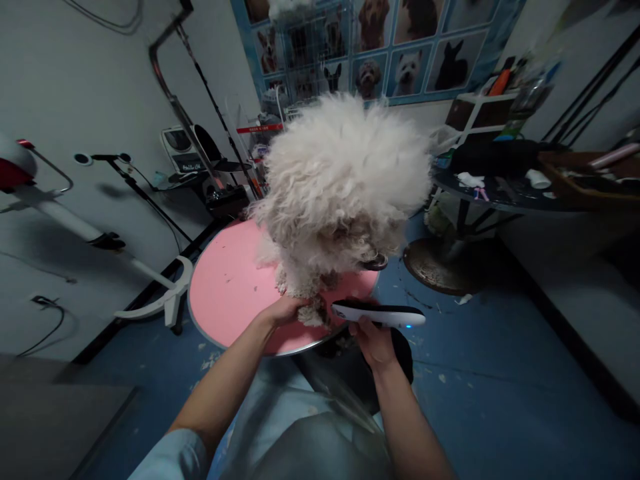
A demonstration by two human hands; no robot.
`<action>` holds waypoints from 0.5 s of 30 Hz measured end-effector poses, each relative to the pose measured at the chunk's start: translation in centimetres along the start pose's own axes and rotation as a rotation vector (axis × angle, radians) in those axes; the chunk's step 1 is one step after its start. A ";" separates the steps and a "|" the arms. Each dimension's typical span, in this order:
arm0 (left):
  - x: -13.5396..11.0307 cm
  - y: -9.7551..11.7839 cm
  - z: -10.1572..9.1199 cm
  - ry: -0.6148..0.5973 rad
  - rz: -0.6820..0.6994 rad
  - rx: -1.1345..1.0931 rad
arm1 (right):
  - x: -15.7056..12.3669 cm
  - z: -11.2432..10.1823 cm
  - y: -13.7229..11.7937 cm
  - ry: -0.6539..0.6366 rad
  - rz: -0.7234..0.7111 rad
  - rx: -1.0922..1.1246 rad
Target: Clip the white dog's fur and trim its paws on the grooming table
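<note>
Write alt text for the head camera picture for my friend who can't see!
A fluffy white dog is on a round pink table. Someone's left hand touches its front paw while the right hand holds a clipper with a blue light. Behind is an animal poster.

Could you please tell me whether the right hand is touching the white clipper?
Touching: the head view shows the right hand gripping the white clipper from below, with no gap between them.
</note>
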State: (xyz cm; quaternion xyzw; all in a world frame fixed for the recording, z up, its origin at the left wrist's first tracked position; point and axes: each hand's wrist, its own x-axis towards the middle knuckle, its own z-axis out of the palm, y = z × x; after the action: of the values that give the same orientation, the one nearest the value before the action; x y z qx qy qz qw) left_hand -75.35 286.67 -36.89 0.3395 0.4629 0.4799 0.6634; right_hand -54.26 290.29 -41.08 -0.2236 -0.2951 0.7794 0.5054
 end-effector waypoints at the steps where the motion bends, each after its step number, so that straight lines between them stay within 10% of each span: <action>1: 0.1 -0.1 0.0 0.002 -0.004 -0.009 | -0.1 0.5 -0.4 -0.073 -0.013 -0.080; 4: 0.1 -0.2 -0.1 0.028 -0.002 0.009 | -0.4 1.9 -1.5 -0.282 -0.035 -0.251; 15: -0.1 -0.1 -0.3 0.094 0.029 0.100 | -0.3 2.5 -2.5 -0.312 -0.100 -0.470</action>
State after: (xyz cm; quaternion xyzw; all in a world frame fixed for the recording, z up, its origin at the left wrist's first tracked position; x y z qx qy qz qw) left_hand -75.63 286.56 -37.02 0.3559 0.5122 0.4812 0.6160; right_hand -54.11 290.18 -37.55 -0.1970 -0.5527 0.6889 0.4257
